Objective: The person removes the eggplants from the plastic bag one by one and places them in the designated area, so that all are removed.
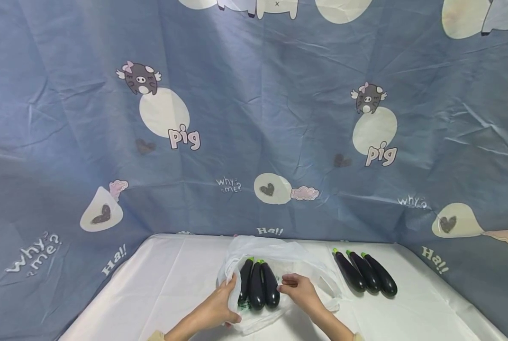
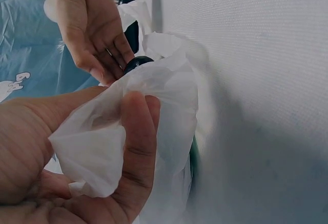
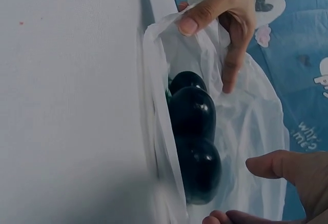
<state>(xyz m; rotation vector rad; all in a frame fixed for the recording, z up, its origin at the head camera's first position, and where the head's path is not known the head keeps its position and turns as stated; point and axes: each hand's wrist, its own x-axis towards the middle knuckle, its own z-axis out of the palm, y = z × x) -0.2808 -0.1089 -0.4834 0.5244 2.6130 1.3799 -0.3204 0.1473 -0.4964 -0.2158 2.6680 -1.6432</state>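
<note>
Three dark eggplants (image 1: 257,286) with green stems lie side by side in a white plastic bag (image 1: 294,252), its mouth spread toward the person. My left hand (image 1: 217,304) grips the bag's left edge; in the left wrist view the thin plastic (image 2: 92,157) bunches between thumb and fingers. At the opposite side, my right hand (image 1: 301,291) hovers at the bag's opening beside the rightmost eggplant, fingers loosely bent. In the right wrist view, that hand's thumb (image 3: 266,164) stands apart from the nearest eggplant (image 3: 200,170), with nothing held.
Three more eggplants (image 1: 365,272) lie together on the white-covered table (image 1: 424,303), right of the bag. A blue cloth (image 1: 254,118) printed with pigs and lettering hangs behind the table and along both sides.
</note>
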